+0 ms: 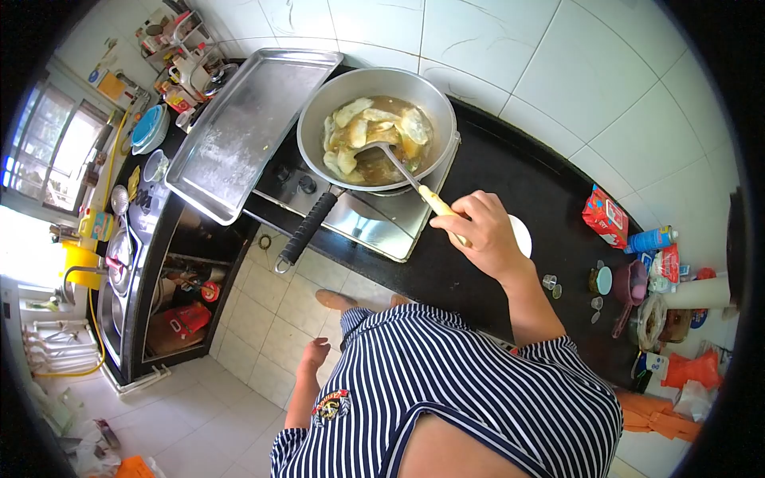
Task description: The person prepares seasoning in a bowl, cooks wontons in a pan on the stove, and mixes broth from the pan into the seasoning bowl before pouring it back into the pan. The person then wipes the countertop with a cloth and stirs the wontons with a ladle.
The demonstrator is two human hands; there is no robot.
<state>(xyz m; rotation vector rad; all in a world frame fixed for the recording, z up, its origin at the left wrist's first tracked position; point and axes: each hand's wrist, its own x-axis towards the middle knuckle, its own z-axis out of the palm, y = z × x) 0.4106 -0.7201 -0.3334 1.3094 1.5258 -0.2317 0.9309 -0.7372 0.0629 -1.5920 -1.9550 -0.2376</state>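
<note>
Right hand (484, 235) wrapped round a yellow-handled utensil (431, 198), the person holds its metal head down among pale pieces of food (382, 118) in brown broth; the left hand (315, 353) hangs low beside the body, and whether it is clenched or loose one cannot tell. Food and broth sit in a wide metal pan (311, 139) over a steel stove (381, 225). Left of the pan lies a metal tray (247, 131); rightward, on the black tabletop (510, 163), are a partly hidden white dish (522, 237) and a red packet (604, 217)
</note>
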